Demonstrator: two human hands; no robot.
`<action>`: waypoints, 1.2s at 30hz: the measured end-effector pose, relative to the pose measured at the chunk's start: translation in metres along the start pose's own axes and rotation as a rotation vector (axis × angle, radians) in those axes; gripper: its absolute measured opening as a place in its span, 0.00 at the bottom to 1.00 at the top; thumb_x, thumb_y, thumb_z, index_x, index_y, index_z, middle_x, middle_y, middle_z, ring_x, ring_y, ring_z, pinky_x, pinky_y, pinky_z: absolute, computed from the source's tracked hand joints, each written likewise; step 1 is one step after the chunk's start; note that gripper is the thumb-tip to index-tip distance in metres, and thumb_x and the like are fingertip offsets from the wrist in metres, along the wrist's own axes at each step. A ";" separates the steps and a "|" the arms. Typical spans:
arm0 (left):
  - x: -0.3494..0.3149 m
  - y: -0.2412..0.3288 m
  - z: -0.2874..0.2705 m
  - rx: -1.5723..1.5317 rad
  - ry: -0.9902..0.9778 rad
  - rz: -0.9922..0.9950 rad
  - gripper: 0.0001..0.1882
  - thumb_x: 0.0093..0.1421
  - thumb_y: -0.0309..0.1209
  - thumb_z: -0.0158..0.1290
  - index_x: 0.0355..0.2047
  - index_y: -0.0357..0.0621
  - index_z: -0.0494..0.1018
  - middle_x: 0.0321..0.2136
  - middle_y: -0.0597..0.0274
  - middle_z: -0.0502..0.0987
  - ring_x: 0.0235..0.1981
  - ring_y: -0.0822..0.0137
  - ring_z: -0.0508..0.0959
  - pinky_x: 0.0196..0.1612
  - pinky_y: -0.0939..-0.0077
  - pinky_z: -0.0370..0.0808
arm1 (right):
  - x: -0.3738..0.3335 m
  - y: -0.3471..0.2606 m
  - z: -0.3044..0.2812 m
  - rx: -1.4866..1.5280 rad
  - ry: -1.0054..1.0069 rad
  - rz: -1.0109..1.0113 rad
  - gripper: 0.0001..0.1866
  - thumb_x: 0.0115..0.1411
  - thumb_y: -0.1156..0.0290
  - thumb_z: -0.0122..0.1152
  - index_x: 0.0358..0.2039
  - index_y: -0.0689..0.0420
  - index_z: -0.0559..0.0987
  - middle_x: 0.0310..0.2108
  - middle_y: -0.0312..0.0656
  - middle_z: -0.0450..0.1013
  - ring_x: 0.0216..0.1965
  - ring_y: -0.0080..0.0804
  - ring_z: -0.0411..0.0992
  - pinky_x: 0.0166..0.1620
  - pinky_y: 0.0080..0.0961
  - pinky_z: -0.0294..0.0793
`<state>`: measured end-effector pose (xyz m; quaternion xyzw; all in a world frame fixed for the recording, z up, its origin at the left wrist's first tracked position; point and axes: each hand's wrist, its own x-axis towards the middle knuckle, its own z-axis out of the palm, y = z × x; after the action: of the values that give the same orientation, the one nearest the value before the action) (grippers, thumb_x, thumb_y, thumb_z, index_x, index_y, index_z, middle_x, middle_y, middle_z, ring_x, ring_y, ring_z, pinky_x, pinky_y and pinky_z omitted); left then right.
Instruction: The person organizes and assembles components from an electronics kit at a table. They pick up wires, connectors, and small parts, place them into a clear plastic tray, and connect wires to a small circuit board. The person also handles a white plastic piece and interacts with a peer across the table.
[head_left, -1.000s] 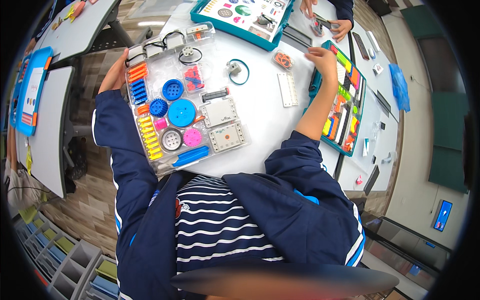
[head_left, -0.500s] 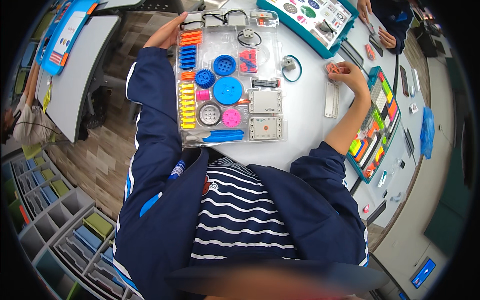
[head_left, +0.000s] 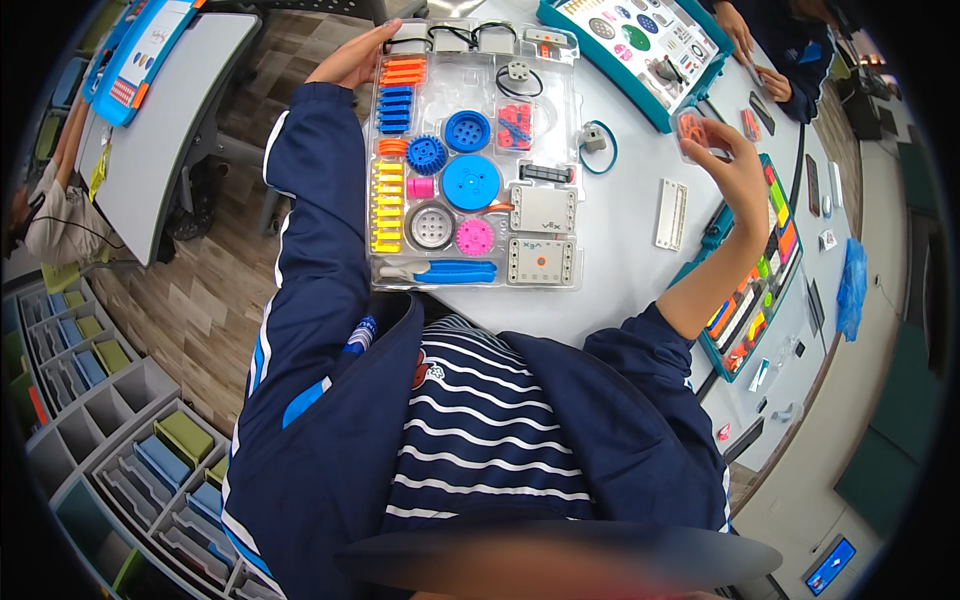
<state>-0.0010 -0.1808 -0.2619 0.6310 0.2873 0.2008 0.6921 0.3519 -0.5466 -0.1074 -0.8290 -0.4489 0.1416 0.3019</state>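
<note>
Clear box (head_left: 688, 132) moved away from white plate (head_left: 671, 214), right hand (head_left: 738, 168) pinching, left hand (head_left: 350, 62) at tray (head_left: 436, 88), grip unclear, teal case (head_left: 602, 74) beyond.

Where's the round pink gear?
The pink gear is low in the clear tray in the head view, just right of the gray wheel, left of the light gray blocks and below the big blue disc.
</note>
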 end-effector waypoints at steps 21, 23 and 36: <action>0.000 0.010 0.007 -0.219 0.032 -0.091 0.24 0.67 0.48 0.52 0.55 0.43 0.70 0.45 0.65 0.77 0.44 0.74 0.78 0.44 0.78 0.76 | -0.011 -0.085 0.106 -0.157 -0.091 -0.164 0.32 0.48 0.53 0.70 0.45 0.68 0.78 0.30 0.57 0.78 0.34 0.51 0.78 0.40 0.39 0.77; -0.002 0.013 0.010 -0.241 0.017 -0.081 0.24 0.68 0.47 0.51 0.56 0.42 0.69 0.46 0.64 0.77 0.45 0.74 0.78 0.46 0.77 0.76 | -0.010 -0.085 0.110 -0.161 -0.109 -0.137 0.34 0.48 0.51 0.70 0.48 0.66 0.78 0.28 0.54 0.79 0.34 0.48 0.78 0.41 0.38 0.76; 0.001 0.004 0.002 -0.128 0.023 -0.055 0.26 0.65 0.51 0.53 0.53 0.46 0.71 0.42 0.67 0.77 0.41 0.77 0.77 0.38 0.80 0.76 | -0.004 -0.080 0.124 -0.129 -0.091 -0.057 0.25 0.49 0.65 0.71 0.47 0.63 0.77 0.32 0.58 0.78 0.36 0.53 0.79 0.41 0.42 0.78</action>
<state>0.0011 -0.1811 -0.2584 0.5749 0.2992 0.2069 0.7329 0.2345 -0.4704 -0.1540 -0.8263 -0.4939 0.1412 0.2309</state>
